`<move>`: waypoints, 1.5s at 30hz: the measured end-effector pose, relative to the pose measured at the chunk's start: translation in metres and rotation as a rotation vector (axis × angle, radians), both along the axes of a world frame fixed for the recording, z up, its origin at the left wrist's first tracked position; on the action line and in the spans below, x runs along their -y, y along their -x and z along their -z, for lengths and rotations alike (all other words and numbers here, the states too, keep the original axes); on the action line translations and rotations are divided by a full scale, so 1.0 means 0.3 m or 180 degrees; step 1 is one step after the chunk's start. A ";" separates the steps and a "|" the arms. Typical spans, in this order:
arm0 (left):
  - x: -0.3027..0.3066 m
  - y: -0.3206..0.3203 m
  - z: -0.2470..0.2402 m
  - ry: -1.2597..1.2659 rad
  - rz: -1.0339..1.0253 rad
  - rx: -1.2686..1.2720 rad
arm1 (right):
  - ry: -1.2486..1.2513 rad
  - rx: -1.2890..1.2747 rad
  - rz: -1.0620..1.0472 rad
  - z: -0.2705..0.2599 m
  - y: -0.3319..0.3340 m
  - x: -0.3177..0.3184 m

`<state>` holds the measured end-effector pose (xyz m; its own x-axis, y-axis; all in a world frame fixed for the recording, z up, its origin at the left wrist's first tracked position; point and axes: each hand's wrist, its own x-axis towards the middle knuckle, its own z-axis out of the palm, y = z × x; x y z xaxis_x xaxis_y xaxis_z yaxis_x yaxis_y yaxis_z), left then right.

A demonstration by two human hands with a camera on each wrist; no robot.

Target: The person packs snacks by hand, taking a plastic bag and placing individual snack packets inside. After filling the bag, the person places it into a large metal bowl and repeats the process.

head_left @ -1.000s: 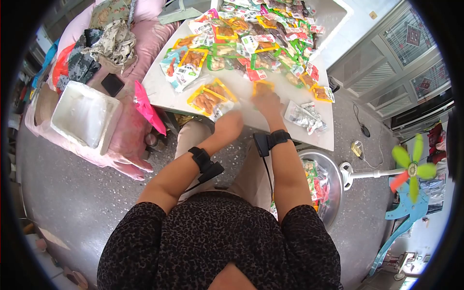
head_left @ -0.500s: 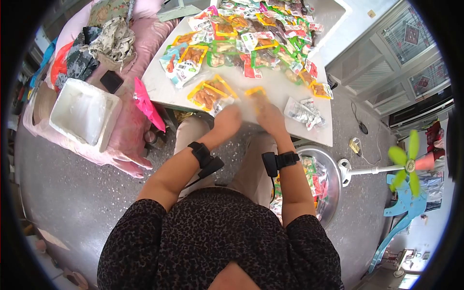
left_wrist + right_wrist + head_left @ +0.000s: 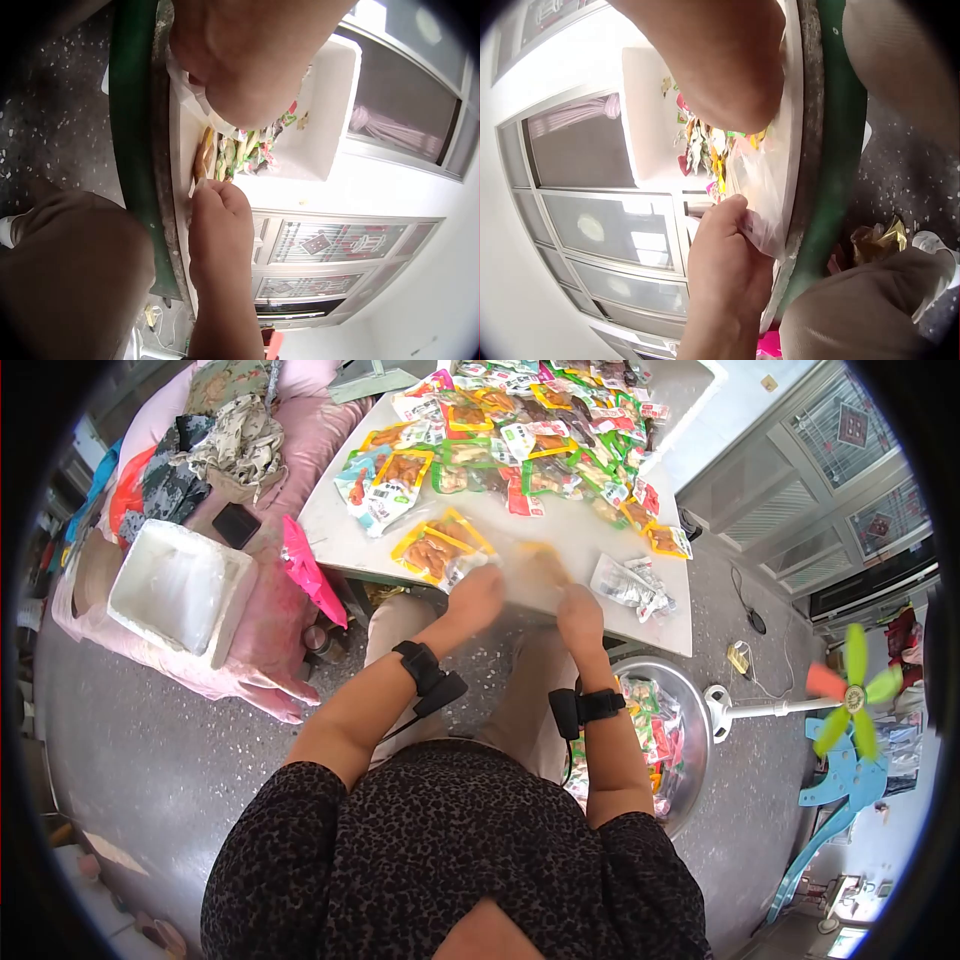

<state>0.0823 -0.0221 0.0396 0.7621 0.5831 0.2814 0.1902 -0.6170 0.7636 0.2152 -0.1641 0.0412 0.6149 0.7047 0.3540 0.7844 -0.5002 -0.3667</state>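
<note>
In the head view, my left hand (image 3: 475, 600) is at the table's front edge beside yellow-edged packets (image 3: 425, 552). The right wrist view shows this left hand (image 3: 729, 259) pinching a clear, thin plastic bag (image 3: 759, 187) between thumb and fingers. My right hand (image 3: 580, 622) holds a blurred yellow-edged packet (image 3: 543, 565) by its near end, just right of the left hand. From the left wrist view, the right hand (image 3: 221, 232) has its fingers curled on the packet (image 3: 201, 159). The bag's opening cannot be made out.
Many colourful packets (image 3: 465, 455) cover the back of the white table (image 3: 335, 540), by a white foam box (image 3: 690, 405). Silvery packets (image 3: 632, 590) lie at the right. A metal basin (image 3: 690, 760) of packets and a fan (image 3: 853, 700) stand beside the table.
My right hand has drawn back toward me and to the right, bringing the yellow-edged packet nearer the table's front edge. My left hand has shifted slightly forward beside the packets.
</note>
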 end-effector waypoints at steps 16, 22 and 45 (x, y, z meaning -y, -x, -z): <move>-0.033 -0.021 -0.038 0.0313 -0.0042 0.0258 | -0.2351 -0.1854 0.0339 -0.104 0.073 0.028; -0.041 -0.027 -0.027 0.0735 -0.0084 0.0040 | -0.2266 -0.0273 -0.0285 -0.099 0.045 -0.041; 0.033 -0.017 -0.082 -0.0504 0.0198 -0.0776 | -0.2348 -0.4112 0.0821 -0.061 0.084 -0.017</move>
<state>0.0874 -0.0320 0.0641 0.8513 0.4967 0.1693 0.3144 -0.7411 0.5932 0.1902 -0.1589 0.0596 0.8467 0.4427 -0.2951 -0.3424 0.0288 -0.9391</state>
